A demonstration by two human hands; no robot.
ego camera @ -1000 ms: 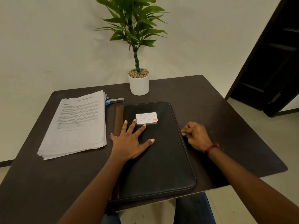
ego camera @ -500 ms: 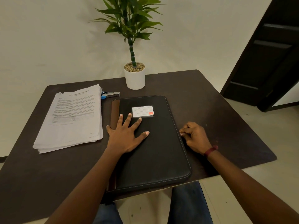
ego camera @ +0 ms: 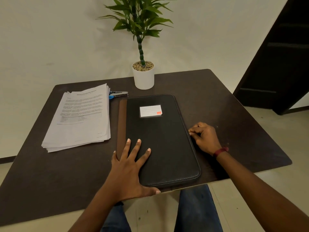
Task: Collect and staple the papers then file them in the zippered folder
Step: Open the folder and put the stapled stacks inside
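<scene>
Now the spread left hand (ego camera: 128, 169) presses the folder (ego camera: 163, 141); the right hand (ego camera: 204, 138) pinches its 3 o'clock edge. It runs 6 to 12 o'clock.

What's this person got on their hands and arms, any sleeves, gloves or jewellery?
No sleeves or gloves show. The right hand has a dark red band at its wrist. The left hand wears nothing visible: no ring, watch or band.

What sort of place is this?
Probably a small office or study: a dark table with a stack of printed papers, a stapler and a zippered folder, plus a potted plant.
</scene>
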